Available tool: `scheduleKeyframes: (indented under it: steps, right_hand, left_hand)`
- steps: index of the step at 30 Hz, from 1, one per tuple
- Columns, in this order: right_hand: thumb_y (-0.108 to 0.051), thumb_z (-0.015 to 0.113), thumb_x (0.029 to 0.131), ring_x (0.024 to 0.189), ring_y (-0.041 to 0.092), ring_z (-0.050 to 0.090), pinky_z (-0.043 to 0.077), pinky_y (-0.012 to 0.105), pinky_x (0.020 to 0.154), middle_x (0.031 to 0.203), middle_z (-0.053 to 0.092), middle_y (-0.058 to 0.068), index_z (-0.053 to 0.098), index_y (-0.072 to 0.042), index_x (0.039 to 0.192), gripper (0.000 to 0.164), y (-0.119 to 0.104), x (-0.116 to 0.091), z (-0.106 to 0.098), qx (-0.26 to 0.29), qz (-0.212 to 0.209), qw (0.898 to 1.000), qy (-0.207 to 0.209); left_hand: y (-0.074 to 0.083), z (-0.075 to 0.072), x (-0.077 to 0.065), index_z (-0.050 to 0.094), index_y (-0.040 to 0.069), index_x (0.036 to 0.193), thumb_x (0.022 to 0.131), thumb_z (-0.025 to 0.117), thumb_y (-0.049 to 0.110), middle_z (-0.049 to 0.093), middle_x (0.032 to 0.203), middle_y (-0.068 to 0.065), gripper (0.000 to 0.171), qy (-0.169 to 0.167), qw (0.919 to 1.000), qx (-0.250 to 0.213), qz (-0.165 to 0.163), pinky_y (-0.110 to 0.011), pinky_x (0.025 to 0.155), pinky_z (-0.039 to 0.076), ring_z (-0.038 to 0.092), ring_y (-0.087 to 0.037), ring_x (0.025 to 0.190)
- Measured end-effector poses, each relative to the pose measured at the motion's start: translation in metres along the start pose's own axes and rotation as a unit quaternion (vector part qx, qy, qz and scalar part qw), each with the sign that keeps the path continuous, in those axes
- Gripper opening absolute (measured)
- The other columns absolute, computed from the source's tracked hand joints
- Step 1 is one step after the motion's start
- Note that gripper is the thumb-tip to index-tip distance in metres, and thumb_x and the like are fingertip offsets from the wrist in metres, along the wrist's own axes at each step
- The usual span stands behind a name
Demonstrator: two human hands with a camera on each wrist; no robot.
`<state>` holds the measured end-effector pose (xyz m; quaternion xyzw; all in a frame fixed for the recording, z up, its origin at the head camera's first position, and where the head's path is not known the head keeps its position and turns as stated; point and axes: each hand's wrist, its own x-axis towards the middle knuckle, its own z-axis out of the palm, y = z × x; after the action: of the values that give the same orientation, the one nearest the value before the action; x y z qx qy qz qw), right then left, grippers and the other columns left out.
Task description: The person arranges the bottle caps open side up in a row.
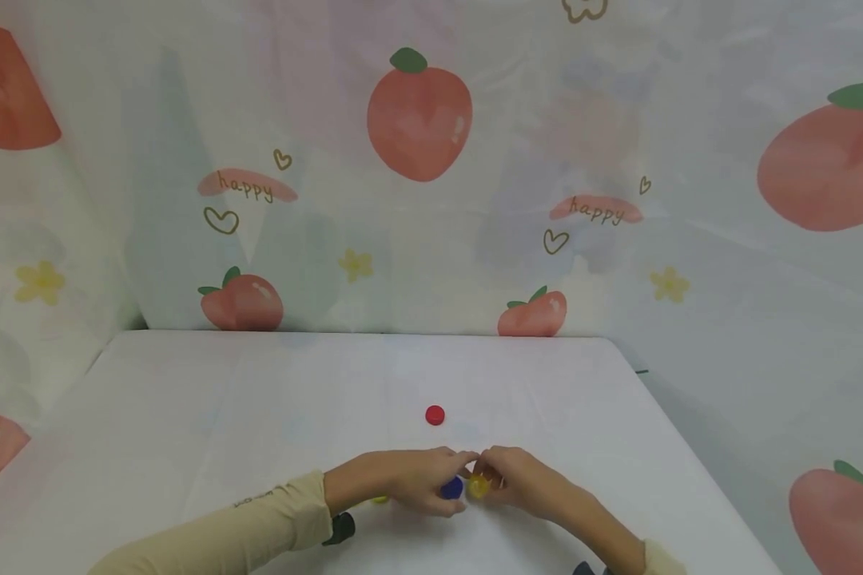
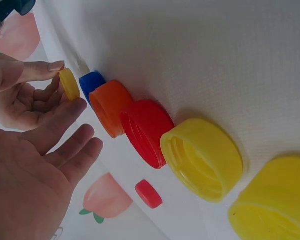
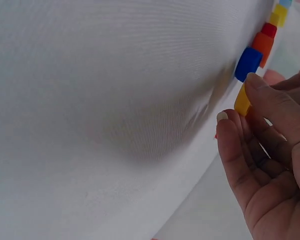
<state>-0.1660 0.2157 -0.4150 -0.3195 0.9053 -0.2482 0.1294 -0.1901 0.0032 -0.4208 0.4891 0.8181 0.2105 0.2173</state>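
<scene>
My right hand (image 1: 521, 477) pinches a yellow bottle cap (image 1: 478, 486) between thumb and fingertips, over the white table. Facing it, my left hand (image 1: 420, 479) has its fingers spread and nearly straight; in the left wrist view its fingertips come right up to that yellow cap (image 2: 68, 84). Between the left thumb and fingers, a blue cap (image 1: 451, 488) shows in the head view. It ends a row that continues with an orange cap (image 2: 111, 107), a red cap (image 2: 147, 133) and two yellow ones, the nearer being a large yellow cap (image 2: 202, 160). The left forearm mostly hides this row from above.
Beyond the hands, a separate red cap (image 1: 435, 415) lies on the white-covered table (image 1: 259, 415). A fruit-printed curtain (image 1: 431, 239) stands behind the table's far edge and along its sides. Dark wrist devices, such as the left one (image 1: 340, 529), sit by the sleeves.
</scene>
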Motion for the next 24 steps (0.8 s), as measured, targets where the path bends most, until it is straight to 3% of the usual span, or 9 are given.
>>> scheduleKeyframes:
  steps: [6, 16, 20, 24]
  right_hand:
    - [-0.005, 0.076, 0.077, 0.069, 0.005, 0.049, 0.047, 0.02, 0.064, 0.078, 0.055, -0.009, 0.062, -0.008, 0.095, 0.022, 0.002, 0.002, 0.006, -0.027, 0.01, 1.0, 0.005]
    - [-0.01, 0.077, 0.077, 0.069, 0.006, 0.048, 0.046, 0.019, 0.064, 0.078, 0.053, -0.009, 0.062, -0.007, 0.098, 0.026, 0.004, 0.001, 0.009, -0.034, 0.016, 0.999, 0.003]
    - [-0.014, 0.078, 0.077, 0.069, 0.006, 0.049, 0.047, 0.02, 0.064, 0.08, 0.053, -0.008, 0.059, -0.005, 0.113, 0.042, 0.006, 0.002, 0.004, -0.014, 0.041, 0.999, -0.024]
    - [-0.021, 0.076, 0.079, 0.07, 0.009, 0.052, 0.048, 0.023, 0.065, 0.083, 0.056, -0.005, 0.056, -0.004, 0.118, 0.047, 0.005, 0.011, -0.008, 0.003, 0.072, 0.997, -0.029]
  left_hand:
    - [0.0, 0.0, 0.002, 0.034, 0.0, 0.141, 0.092, 0.061, 0.031, 0.054, 0.126, -0.002, 0.064, -0.011, 0.9999, 0.007, -0.009, -0.019, 0.092, 0.041, 0.047, -0.006, 0.115]
    - [0.0, 0.0, 0.0, 0.033, 0.001, 0.143, 0.092, 0.06, 0.035, 0.052, 0.132, -0.001, 0.067, -0.002, 0.9995, 0.023, -0.023, -0.023, 0.097, 0.038, 0.044, -0.01, 0.122]
    - [-0.005, -0.004, -0.001, 0.041, 0.006, 0.14, 0.09, 0.064, 0.034, 0.057, 0.125, 0.003, 0.061, 0.059, 0.9952, 0.03, -0.072, -0.022, 0.088, 0.045, 0.052, -0.009, 0.112]
    - [-0.014, -0.015, -0.001, 0.056, 0.008, 0.125, 0.087, 0.069, 0.028, 0.063, 0.108, -0.001, 0.045, 0.153, 0.9751, 0.04, -0.156, -0.021, 0.077, 0.05, 0.058, -0.01, 0.093]
